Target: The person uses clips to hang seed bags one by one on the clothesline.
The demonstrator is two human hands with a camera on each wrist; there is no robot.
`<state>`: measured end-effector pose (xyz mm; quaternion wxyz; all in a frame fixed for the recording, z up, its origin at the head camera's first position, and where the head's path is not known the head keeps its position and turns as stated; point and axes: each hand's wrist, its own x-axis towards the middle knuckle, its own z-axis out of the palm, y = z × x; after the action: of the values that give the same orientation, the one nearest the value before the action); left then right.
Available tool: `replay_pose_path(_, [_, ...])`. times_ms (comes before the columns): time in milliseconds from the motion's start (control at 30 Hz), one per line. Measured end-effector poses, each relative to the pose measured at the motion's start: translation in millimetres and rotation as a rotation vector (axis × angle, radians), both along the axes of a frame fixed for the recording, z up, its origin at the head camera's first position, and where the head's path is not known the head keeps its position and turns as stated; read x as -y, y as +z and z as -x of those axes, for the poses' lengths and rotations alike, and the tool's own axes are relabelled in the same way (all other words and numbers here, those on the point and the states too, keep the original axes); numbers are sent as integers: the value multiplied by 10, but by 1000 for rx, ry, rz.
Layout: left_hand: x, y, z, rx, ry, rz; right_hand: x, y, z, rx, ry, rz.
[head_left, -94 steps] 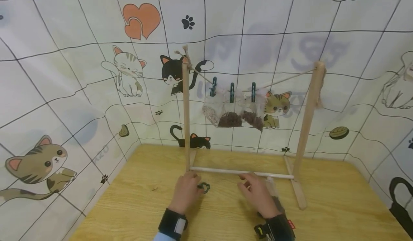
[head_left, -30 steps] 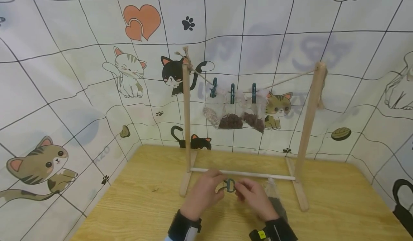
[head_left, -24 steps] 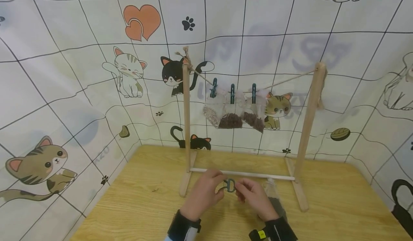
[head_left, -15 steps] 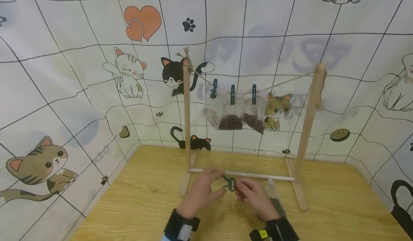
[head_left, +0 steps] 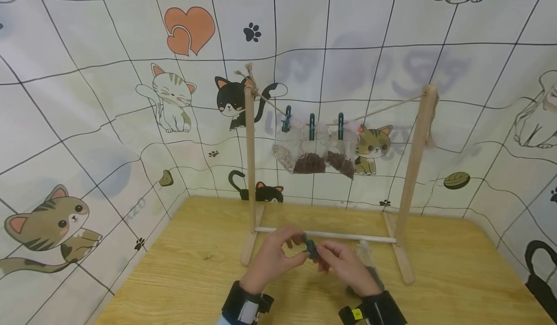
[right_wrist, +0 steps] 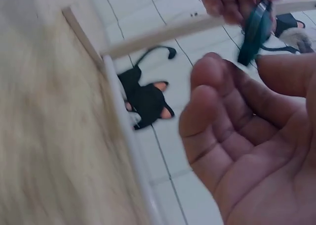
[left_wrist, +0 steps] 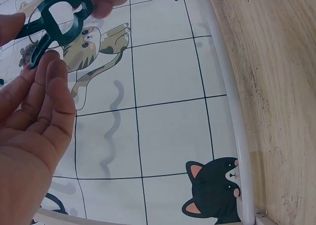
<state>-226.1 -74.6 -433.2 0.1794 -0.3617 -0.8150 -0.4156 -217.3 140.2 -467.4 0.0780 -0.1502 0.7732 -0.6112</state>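
Observation:
A dark green plastic spring clip [head_left: 311, 248] is held between both hands, low in front of the rack's crossbar. My left hand [head_left: 274, 257] pinches its two handle legs between thumb and fingers, as the left wrist view of the clip [left_wrist: 61, 20] shows. At the rounded end, my right hand [head_left: 345, 264] pinches it with the fingertips. In the right wrist view the clip [right_wrist: 256, 32] is seen edge-on and blurred. Beside the right hand, a clear bag of dark contents [head_left: 370, 264] lies on the table, partly hidden by that hand.
A wooden rack with a left post [head_left: 250, 160], right post [head_left: 415, 165] and white crossbar [head_left: 326, 235] stands on the wooden table [head_left: 174, 267]. From its string [head_left: 387, 108] hang clear bags [head_left: 310, 163] held by green clips [head_left: 312, 126]. A cat-print sheet [head_left: 130, 25] surrounds it.
About three seconds ago the clip was at the left hand alone; since then the hands have come together around it. Over the last second the clip has turned and the left fingers have shifted on its handles.

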Motion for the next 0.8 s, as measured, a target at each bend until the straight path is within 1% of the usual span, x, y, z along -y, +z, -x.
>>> replay_pose_path(67, [-1,5,-3,-1,5,-7,-94,1,23,-29,-48,-44])
replay_pose_path(200, [1,22,-14,5,15,-16,-354,23,51,-56,-244,-107])
replay_pose_path(300, [7,24,-20,19,27,-21,-555,17,63,-81,-392,-200])
replay_pose_path(400, [16,21,-25,40,36,-25,-729,-38,70,-128,-475,-321])
replay_pose_path(467, [22,16,-23,45,41,-23,-813,-78,71,-166,-504,-380])
replay_pose_path(567, [26,6,-10,32,33,-23,-899,-119,66,-180,-528,-434])
replay_pose_path(633, [26,1,-1,20,31,-24,-936,-135,57,-161,-524,-454])
replay_pose_path(700, [25,-3,0,12,27,-31,-964,-152,53,-122,-503,-474])
replay_pose_path(800, [17,-4,-2,22,30,-48,-989,-187,54,-63,-466,-491])
